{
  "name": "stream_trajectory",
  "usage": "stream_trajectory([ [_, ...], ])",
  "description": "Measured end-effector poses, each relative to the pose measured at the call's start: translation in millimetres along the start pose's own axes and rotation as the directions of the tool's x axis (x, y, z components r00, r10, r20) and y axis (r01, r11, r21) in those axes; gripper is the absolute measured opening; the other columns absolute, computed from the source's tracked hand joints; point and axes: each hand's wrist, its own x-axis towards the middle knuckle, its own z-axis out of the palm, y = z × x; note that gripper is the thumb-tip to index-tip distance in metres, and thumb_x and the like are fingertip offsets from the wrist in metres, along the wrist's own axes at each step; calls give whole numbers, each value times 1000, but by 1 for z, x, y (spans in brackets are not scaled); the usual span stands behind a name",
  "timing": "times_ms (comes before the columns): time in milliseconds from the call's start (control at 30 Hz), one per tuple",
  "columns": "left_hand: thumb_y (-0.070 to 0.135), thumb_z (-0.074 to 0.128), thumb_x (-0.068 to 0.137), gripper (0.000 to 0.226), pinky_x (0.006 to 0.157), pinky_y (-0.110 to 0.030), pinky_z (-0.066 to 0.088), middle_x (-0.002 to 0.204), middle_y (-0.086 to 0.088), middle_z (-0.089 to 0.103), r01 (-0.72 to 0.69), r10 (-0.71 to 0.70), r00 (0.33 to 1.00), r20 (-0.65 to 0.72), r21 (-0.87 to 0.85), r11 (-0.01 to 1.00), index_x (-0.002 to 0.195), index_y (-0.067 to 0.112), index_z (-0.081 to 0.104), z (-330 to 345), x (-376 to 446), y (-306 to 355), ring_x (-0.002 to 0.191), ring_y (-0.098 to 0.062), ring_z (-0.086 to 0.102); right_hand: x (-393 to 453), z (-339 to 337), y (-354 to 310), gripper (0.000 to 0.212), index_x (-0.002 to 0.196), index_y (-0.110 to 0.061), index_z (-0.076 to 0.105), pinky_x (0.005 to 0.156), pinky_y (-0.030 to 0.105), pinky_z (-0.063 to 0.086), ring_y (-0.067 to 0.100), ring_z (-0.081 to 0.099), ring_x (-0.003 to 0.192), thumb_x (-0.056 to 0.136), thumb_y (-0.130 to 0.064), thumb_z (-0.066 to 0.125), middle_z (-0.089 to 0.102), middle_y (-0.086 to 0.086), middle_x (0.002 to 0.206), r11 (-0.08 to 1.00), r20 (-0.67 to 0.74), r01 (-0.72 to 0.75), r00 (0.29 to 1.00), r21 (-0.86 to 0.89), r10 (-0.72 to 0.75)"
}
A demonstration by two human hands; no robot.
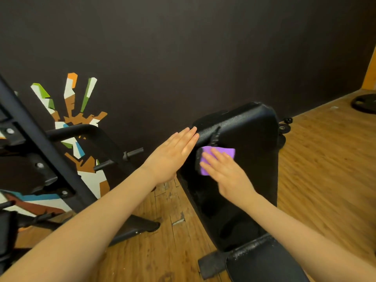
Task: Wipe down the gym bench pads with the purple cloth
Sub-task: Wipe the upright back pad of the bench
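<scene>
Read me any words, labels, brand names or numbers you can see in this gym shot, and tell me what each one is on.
No readable text anywhere in this view.
The wall mural is only abstract colour shapes, no letters.
The back pad, the purple cloth and the seat pad show no label or logo.
The weight plate on the floor has a small mark, too blurred to read.

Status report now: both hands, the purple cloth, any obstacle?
Right hand flat, pressing purple cloth on the back pad. Left hand open, fingertips at the pad's left edge. Nothing on the pad in the way.
</scene>
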Motion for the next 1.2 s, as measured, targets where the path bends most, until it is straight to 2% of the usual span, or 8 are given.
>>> stream_trajectory([
  [67,10,73,78,112,111,-29,-13,151,-5,-23,-7,7,1000,5,-31,1000,139,14,-20,-1,0,-2,136,-17,-24,9,12,-10,66,128,-12,53,106,43,26,27,42,129,64,-1,69,52,10,134,993,125,60,991,-99,-47],
  [133,11,75,76,114,110,-28,-14,147,-3,-24,-18,18,1000,1,-55,998,139,15,-19,0,0,-3,136,-16,-23,5,22,-16,79,127,-13,54,102,45,27,24,46,127,53,-6,82,53,7,133,989,238,42,971,-143,-7],
  [300,8,73,78,112,109,-27,-16,156,-4,-18,-8,9,1000,9,-64,998,139,16,-21,1,0,-5,135,-14,-23,-29,39,-20,94,127,-15,47,99,40,31,19,49,123,42,-9,87,57,3,129,985,370,55,929,-162,9],
  [500,2,70,78,107,111,-27,-11,160,-8,-6,-16,13,999,-39,-87,996,141,15,-16,3,-2,-4,136,-13,-19,-28,29,-28,83,122,-16,60,99,37,31,22,51,122,44,-10,87,57,4,130,989,370,78,929,-124,-27],
  [567,-4,69,74,105,113,-30,-5,159,-12,4,-37,29,995,-94,-92,995,144,13,-7,5,-2,-5,139,-16,-11,-14,26,-35,81,124,-15,58,101,39,29,24,49,124,48,-9,85,55,5,132,986,356,126,931,-110,-79],
  [667,-6,74,69,103,113,-35,5,157,-15,17,-50,37,989,-140,-87,995,147,8,8,9,-1,-7,140,-19,2,2,29,-43,82,129,-15,53,104,40,26,24,44,129,53,-10,83,49,6,138,990,364,103,929,-99,-60],
  [867,5,74,76,108,111,-29,-9,160,-9,-2,-28,23,998,-50,-98,995,140,16,-13,4,-1,-6,135,-14,-17,-28,34,-25,89,129,-18,52,100,37,28,18,38,129,48,-14,87,51,3,137,979,500,185,858,-91,-116],
  [1200,0,80,67,112,112,-35,1,158,-14,11,-9,0,996,-87,-98,995,142,14,-3,4,-2,-3,138,-19,-6,-25,27,-8,86,136,-18,44,104,36,24,19,40,132,59,-12,83,43,3,143,957,479,290,844,-29,-241],
])
